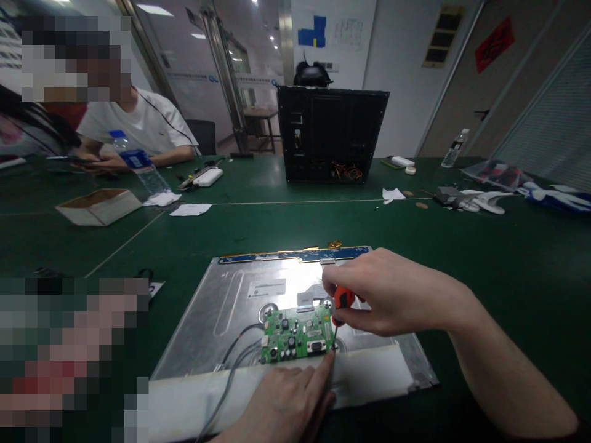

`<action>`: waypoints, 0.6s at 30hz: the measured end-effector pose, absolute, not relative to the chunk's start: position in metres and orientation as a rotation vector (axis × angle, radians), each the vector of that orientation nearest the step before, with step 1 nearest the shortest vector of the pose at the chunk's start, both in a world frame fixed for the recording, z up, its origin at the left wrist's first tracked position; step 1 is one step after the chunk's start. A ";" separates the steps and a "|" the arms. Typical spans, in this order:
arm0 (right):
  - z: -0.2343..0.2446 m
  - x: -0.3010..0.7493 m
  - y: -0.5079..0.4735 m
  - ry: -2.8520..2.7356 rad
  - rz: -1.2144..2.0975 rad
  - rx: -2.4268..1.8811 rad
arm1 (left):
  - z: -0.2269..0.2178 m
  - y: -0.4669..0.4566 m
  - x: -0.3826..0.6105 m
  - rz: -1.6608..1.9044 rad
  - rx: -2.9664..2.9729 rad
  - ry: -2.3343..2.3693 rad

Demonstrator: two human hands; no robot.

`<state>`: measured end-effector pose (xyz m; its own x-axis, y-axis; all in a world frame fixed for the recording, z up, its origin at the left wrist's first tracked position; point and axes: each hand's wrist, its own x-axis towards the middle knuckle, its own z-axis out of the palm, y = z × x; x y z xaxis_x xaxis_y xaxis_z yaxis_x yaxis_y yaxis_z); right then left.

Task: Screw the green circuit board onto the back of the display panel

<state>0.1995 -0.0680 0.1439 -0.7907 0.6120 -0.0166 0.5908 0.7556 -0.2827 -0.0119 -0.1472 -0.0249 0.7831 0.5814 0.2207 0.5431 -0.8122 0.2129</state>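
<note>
My right hand point(378, 292) is closed around the red and black handle of a screwdriver point(342, 298). The screwdriver's shaft points down to the lower right corner of a green circuit board point(298, 332). That board lies on the metal back of a flat display panel point(203, 320). My left hand point(289, 397) rests over the panel's near edge. Its index finger is stretched out, its tip beside the screwdriver tip; its other fingers are partly hidden. Any screw under the tip is too small to make out. Grey cables point(231, 369) run from the board's left side.
A black display housing point(332, 132) stands upright across the green table point(258, 227). At left are a cardboard box point(99, 209) and a water bottle point(141, 163). A seated person in a white shirt point(148, 120) is at the far left. White-handled pliers-like tools point(475, 200) lie at right.
</note>
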 end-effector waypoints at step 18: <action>0.148 0.193 -0.078 -2.921 0.333 -0.999 | -0.026 -0.146 -0.012 0.396 2.859 0.941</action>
